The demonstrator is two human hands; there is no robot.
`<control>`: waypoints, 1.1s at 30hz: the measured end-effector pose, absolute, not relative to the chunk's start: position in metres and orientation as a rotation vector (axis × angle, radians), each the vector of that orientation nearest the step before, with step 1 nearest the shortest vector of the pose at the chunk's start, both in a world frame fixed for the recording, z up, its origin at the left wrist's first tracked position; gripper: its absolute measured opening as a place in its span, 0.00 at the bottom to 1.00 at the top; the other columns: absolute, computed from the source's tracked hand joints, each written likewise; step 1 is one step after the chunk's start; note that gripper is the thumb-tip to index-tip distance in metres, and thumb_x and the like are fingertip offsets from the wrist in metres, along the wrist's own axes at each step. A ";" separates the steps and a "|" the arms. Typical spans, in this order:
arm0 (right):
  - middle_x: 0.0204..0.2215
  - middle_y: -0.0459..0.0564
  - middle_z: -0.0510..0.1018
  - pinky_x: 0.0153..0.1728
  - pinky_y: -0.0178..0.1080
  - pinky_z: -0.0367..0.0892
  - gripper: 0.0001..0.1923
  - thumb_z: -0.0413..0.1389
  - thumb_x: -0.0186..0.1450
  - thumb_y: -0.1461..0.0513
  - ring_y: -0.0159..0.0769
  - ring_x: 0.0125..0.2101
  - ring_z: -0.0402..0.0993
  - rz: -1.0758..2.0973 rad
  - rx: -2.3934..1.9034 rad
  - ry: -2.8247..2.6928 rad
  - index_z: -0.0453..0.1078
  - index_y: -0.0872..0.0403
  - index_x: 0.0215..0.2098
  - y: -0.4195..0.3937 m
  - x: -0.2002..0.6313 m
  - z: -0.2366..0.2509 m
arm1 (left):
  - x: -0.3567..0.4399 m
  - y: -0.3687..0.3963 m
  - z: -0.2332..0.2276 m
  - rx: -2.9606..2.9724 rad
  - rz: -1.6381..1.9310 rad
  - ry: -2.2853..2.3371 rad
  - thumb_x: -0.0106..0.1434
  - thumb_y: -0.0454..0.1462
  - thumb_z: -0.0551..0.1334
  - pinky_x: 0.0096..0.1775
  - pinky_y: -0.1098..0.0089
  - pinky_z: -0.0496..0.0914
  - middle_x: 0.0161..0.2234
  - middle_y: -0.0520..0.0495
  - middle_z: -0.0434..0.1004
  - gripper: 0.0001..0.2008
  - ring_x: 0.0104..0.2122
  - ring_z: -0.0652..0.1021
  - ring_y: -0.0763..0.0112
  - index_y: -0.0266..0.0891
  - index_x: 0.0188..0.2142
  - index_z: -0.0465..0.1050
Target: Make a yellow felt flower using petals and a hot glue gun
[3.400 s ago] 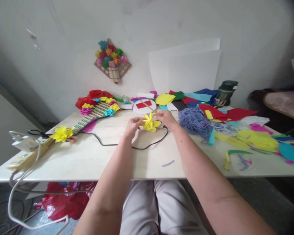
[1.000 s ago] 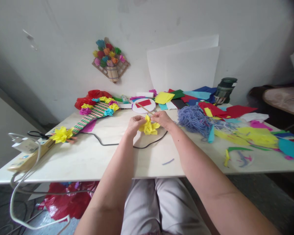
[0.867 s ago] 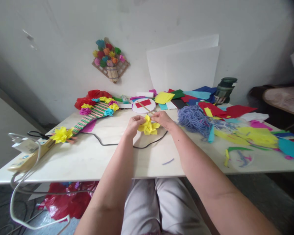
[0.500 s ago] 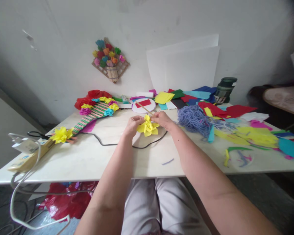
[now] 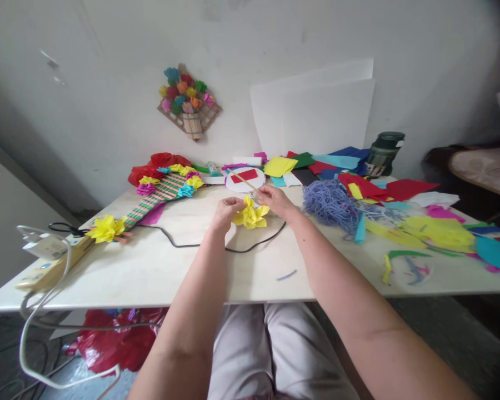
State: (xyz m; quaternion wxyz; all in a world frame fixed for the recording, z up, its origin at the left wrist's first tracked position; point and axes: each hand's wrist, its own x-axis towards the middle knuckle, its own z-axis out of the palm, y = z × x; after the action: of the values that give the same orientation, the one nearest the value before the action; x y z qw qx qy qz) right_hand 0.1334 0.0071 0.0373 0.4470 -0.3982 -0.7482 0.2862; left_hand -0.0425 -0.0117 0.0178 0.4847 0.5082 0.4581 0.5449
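Observation:
A yellow paper flower (image 5: 251,214) with pointed petals is held just above the table. My left hand (image 5: 229,210) pinches its left side, fingers closed. My right hand (image 5: 274,200) is closed on a thin wooden stick (image 5: 244,180) that slants up and left from the fingertips. The right hand is at the flower's upper right; whether it touches a petal I cannot tell. Beyond the stick lies a white oval piece (image 5: 256,183) with a red paper rectangle (image 5: 244,176) on it. A black cord (image 5: 179,245) runs under the hands.
On the left lies a woven striped fan-like piece (image 5: 166,189) with paper flowers, near a power strip (image 5: 54,266). To the right are blue yarn (image 5: 331,203), coloured paper sheets (image 5: 412,189) and a dark bottle (image 5: 385,153). A flower decoration (image 5: 187,103) hangs on the wall.
The flower has turned and tilted slightly in my left hand. My right hand has shifted very little and still holds the stick.

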 end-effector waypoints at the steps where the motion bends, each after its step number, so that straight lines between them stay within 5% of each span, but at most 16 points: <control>1: 0.21 0.43 0.67 0.27 0.33 0.55 0.16 0.50 0.59 0.51 0.29 0.24 0.60 0.676 -1.000 -1.859 0.68 0.56 0.28 0.007 0.134 0.038 | -0.043 -0.012 0.018 1.240 1.339 1.135 0.40 0.40 0.67 0.21 0.74 0.60 0.18 0.52 0.70 0.12 0.17 0.69 0.76 0.35 0.23 0.70; 10: 0.20 0.42 0.65 0.26 0.33 0.54 0.19 0.49 0.58 0.51 0.28 0.23 0.57 0.748 -0.920 -1.804 0.72 0.58 0.33 0.006 0.131 0.039 | -0.042 -0.012 0.022 1.275 1.422 1.276 0.40 0.37 0.64 0.22 0.75 0.60 0.19 0.53 0.70 0.09 0.19 0.69 0.76 0.35 0.23 0.72; 17: 0.18 0.42 0.65 0.25 0.32 0.54 0.15 0.51 0.58 0.53 0.28 0.23 0.58 0.674 -0.950 -1.884 0.69 0.57 0.26 0.008 0.130 0.034 | -0.042 -0.010 0.020 1.307 1.464 1.297 0.39 0.37 0.63 0.22 0.74 0.60 0.18 0.53 0.69 0.08 0.19 0.68 0.76 0.36 0.23 0.71; 23: 0.22 0.46 0.74 0.29 0.33 0.60 0.10 0.58 0.53 0.57 0.32 0.27 0.67 0.653 -1.068 -1.877 0.73 0.57 0.29 0.012 0.127 0.029 | -0.040 -0.008 0.017 1.411 1.469 1.336 0.41 0.37 0.62 0.23 0.75 0.61 0.18 0.53 0.69 0.09 0.20 0.69 0.74 0.36 0.25 0.73; 33: 0.21 0.47 0.75 0.28 0.34 0.63 0.09 0.57 0.51 0.62 0.33 0.26 0.69 0.601 -1.194 -1.860 0.76 0.57 0.30 0.013 0.126 0.029 | -0.036 -0.007 0.013 1.552 1.436 1.352 0.43 0.38 0.63 0.23 0.75 0.60 0.19 0.52 0.70 0.09 0.20 0.68 0.75 0.35 0.25 0.75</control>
State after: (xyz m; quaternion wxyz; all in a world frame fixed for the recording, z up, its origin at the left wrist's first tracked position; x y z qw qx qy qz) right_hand 0.1257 0.0126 0.0286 0.4127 -0.4748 -0.7397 0.2390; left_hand -0.0364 -0.0067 0.0132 0.3106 0.5879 0.5120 0.5439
